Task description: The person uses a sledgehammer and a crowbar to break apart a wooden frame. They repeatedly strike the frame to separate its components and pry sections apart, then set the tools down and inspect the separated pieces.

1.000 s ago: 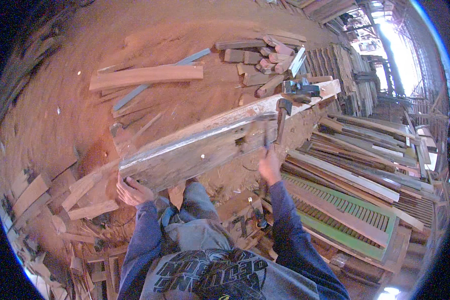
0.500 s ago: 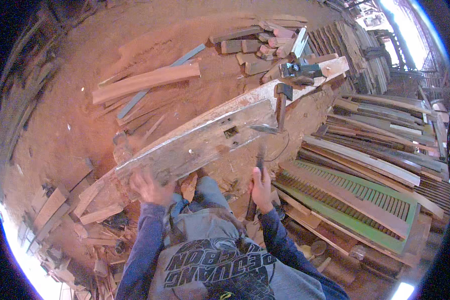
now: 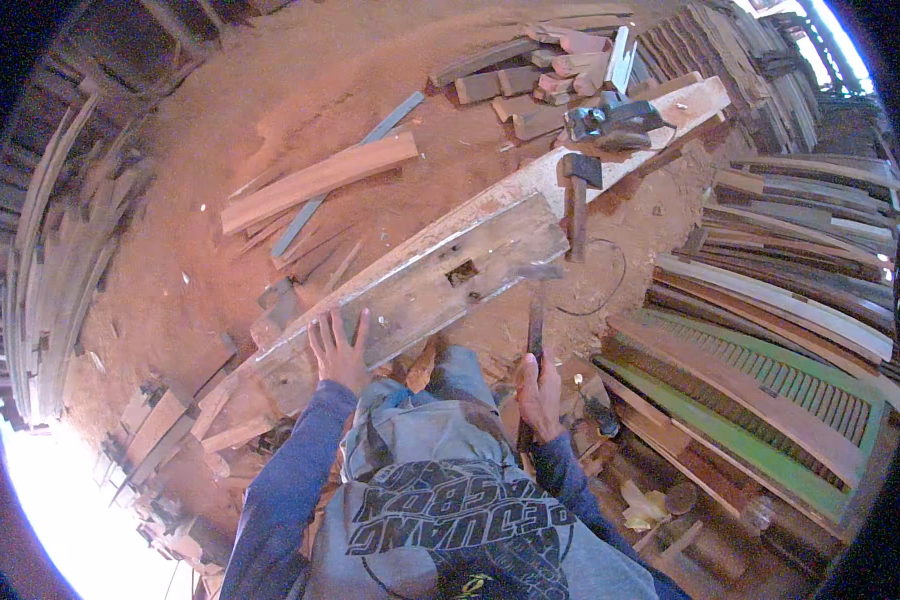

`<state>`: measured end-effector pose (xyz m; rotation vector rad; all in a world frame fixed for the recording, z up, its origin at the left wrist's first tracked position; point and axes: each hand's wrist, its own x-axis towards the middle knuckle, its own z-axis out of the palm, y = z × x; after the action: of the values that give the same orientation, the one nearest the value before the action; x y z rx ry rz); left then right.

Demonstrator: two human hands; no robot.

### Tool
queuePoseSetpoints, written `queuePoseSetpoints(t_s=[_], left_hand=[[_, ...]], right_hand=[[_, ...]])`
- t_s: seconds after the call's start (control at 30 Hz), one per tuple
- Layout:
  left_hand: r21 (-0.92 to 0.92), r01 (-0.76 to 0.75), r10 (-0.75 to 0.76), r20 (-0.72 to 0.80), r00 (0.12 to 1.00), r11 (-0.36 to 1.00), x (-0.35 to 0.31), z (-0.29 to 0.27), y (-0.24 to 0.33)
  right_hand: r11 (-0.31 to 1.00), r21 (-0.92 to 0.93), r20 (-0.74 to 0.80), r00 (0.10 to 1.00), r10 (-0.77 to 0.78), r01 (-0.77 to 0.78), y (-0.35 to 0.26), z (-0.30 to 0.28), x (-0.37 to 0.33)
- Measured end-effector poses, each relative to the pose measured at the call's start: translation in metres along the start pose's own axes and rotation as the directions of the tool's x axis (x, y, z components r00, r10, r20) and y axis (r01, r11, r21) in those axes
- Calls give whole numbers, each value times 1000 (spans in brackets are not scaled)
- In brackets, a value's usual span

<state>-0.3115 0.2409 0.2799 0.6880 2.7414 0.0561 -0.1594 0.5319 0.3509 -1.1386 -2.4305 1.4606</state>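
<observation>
A weathered, pale wooden board (image 3: pixel 410 290) with a square hole lies across a longer plank (image 3: pixel 635 165). My left hand (image 3: pixel 339 350) rests palm down on the board's near left part, its fingers spread. My right hand (image 3: pixel 541 398) is closed around the dark handle of a hammer (image 3: pixel 536 320). The hammer's metal head is blurred and sits by the board's right end, near its lower edge; whether it touches the wood I cannot tell. Just beyond that end, a second hammer (image 3: pixel 577 200) with a brown wooden handle and dark block head lies on the plank.
A power planer (image 3: pixel 610 123) sits farther up the plank. Wood offcuts (image 3: pixel 550 80) are piled at the far side. To the right lie stacked boards (image 3: pixel 780 300) and a green slatted panel (image 3: pixel 820 420). A brown plank (image 3: pixel 320 182) crosses a grey strip on the dusty ground.
My left hand, blurred before, now lies flat with fingers spread on the board. The hammer in my right hand has shifted slightly. The whole view has turned a little.
</observation>
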Motion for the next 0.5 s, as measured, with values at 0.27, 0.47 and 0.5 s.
queuePoseSetpoints(t_s=[0.27,0.47,0.5], left_hand=[[-14,-2,1,-70,998,1000,1,13,-1],[-171,-19,31,68,997,985,0,-25,-8],[-249,-57,90,125,988,967,2,-39,-23]], right_hand=[[650,-679,371,924,-97,341,-29,5,61],[818,-383,315,893,-321,429,-32,-10,60],[889,-252,240,914,-326,383,-36,-11,54]])
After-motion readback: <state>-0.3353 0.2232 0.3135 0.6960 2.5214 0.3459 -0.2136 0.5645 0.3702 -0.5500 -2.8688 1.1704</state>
